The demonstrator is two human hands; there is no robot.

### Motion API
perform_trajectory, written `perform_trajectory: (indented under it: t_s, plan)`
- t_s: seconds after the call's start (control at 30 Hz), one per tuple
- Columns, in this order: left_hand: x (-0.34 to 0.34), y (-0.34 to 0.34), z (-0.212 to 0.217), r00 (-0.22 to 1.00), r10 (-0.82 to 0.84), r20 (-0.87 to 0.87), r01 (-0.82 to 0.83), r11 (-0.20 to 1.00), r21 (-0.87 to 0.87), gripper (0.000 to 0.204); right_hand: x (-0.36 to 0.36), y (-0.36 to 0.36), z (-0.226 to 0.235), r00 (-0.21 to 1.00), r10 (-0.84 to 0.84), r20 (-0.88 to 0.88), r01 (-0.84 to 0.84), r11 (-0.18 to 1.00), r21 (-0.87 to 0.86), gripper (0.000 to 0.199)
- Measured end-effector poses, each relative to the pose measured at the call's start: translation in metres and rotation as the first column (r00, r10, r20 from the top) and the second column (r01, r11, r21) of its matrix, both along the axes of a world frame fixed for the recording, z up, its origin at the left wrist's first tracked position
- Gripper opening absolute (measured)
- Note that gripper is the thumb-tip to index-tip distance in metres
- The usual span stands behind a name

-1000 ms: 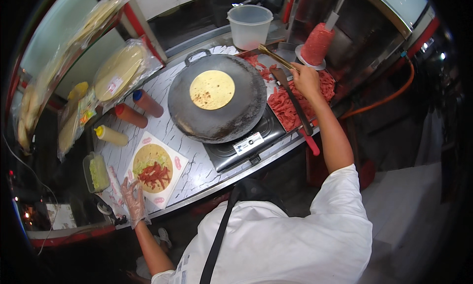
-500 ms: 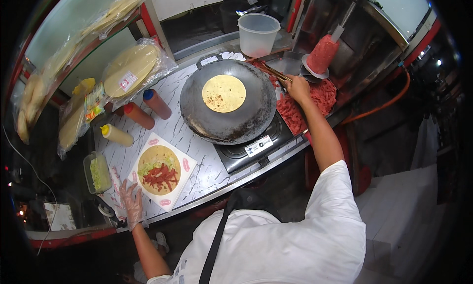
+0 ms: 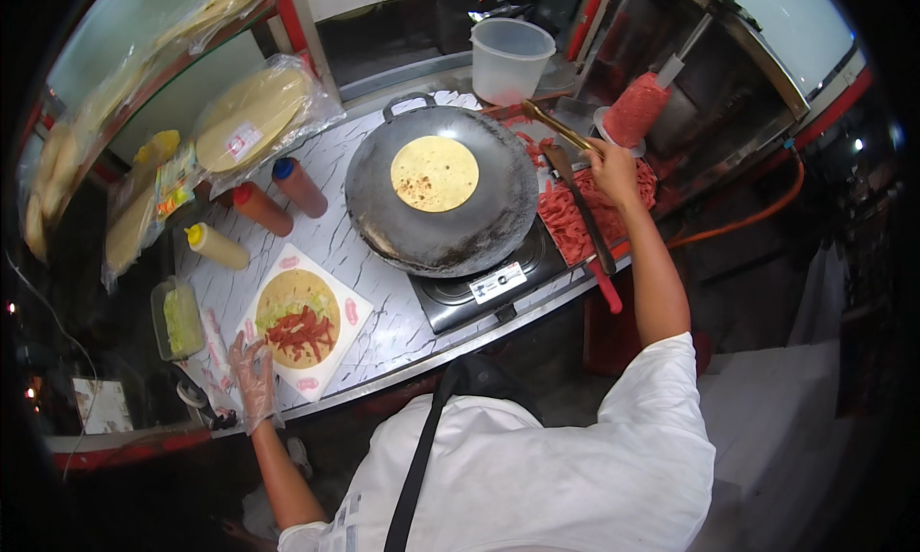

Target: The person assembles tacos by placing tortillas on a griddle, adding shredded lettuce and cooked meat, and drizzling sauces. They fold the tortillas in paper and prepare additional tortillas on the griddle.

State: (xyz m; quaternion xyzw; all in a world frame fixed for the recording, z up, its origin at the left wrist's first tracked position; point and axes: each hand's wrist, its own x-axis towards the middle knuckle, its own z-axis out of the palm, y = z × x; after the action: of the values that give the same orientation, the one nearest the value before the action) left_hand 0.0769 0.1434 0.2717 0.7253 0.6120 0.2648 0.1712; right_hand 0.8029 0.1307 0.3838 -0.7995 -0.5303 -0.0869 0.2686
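Note:
My left hand (image 3: 255,379), in a clear plastic glove, lies with fingers spread at the lower left edge of a white paper sheet (image 3: 347,346). On that sheet is a flat tortilla (image 3: 305,282) topped with shredded lettuce (image 3: 278,312) and reddish meat strips (image 3: 303,339). My bare right hand (image 3: 613,172) is closed around gold-coloured tongs (image 3: 559,127), raised above the sliced meat (image 3: 565,228) in the tray. A second tortilla (image 3: 434,173), browned in spots, lies on the upturned dark wok (image 3: 383,228) over the stove (image 3: 450,308).
A long dark utensil (image 3: 581,210) lies across the meat, beside a red handle (image 3: 606,288). A meat cone on a spit (image 3: 636,111) and a clear bucket (image 3: 513,63) stand behind. Sauce bottles (image 3: 261,209), a lettuce box (image 3: 178,320) and bagged tortillas (image 3: 254,121) are at left.
The tongs in my right hand have lifted away from the meat tray. The dark utensil and red handle now show more fully. My left hand stays by the paper, its fingers closer to the tortilla.

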Motion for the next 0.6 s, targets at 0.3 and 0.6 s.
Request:
perform_trajectory:
  t_s: [0.3,0.6]
  plan:
    - [-0.013,0.02,-0.023,0.999,-0.023,0.028,0.02,0.995,0.097,0.024,-0.165,-0.048,0.076,0.899,0.386,-0.209,-0.376,0.923,0.087,0.031]
    - [-0.024,0.045,-0.039,0.985,-0.148,0.093,0.138,0.985,0.105,0.029,-0.389,-0.045,-0.044,0.675,0.7,-0.233,-0.727,0.685,-0.049,0.039]
